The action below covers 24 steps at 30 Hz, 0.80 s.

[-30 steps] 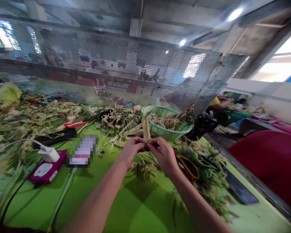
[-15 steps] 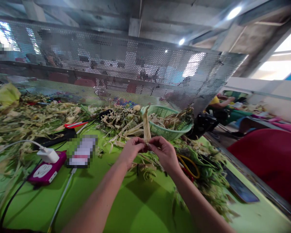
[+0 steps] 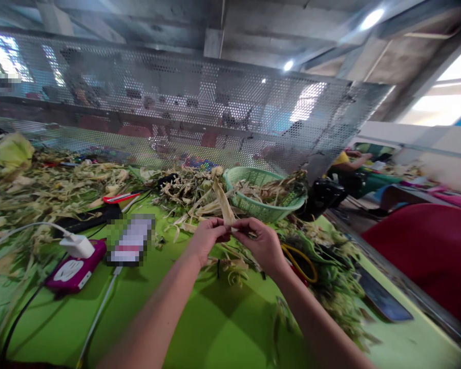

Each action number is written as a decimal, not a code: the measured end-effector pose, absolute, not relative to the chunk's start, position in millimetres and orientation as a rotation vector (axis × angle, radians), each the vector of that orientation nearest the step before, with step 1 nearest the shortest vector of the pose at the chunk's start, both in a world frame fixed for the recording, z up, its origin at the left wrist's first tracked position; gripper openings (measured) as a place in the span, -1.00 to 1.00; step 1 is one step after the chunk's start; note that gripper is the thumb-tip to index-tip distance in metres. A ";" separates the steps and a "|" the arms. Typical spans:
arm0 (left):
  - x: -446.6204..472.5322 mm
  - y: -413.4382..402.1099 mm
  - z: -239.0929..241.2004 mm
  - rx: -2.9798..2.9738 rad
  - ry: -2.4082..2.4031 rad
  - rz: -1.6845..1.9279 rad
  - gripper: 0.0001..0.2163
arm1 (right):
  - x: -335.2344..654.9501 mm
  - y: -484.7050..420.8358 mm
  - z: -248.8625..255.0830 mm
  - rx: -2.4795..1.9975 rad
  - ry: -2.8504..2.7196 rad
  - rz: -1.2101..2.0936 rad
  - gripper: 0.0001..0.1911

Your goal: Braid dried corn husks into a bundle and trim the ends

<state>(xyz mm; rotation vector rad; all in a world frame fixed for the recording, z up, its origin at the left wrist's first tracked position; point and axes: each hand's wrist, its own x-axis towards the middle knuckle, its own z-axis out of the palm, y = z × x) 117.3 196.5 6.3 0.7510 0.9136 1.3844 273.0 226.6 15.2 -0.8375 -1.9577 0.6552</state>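
Observation:
A pale, dry corn husk (image 3: 223, 204) rises from between my fingertips, its upper end leaning left. My left hand (image 3: 207, 238) pinches its lower end from the left. On the other side my right hand (image 3: 260, 242) is closed on the same end, fingertips close to those of the left. The exact grip under the fingers is partly hidden. Just behind the hands stands a light green plastic basket (image 3: 259, 208) with dried plant pieces inside. Below the hands, curled husk strips (image 3: 236, 266) lie on the green tabletop (image 3: 215, 333).
At left lie a phone (image 3: 132, 238) on a cable, a purple power bank (image 3: 77, 266) with a white plug, and a heap of dry husks (image 3: 54, 189). Green plant scraps (image 3: 330, 266) and another phone (image 3: 384, 294) lie at right. A perforated metal screen (image 3: 184, 107) stands behind.
The corn husk has tipped from nearly upright to leaning left. Both hands stay pinched at its lower end, in almost the same place.

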 end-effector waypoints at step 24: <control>121.6 192.0 7.1 0.580 0.797 1.328 -0.82 | 272.3 221.5 24.2 -0.797 -2.078 0.461 -0.91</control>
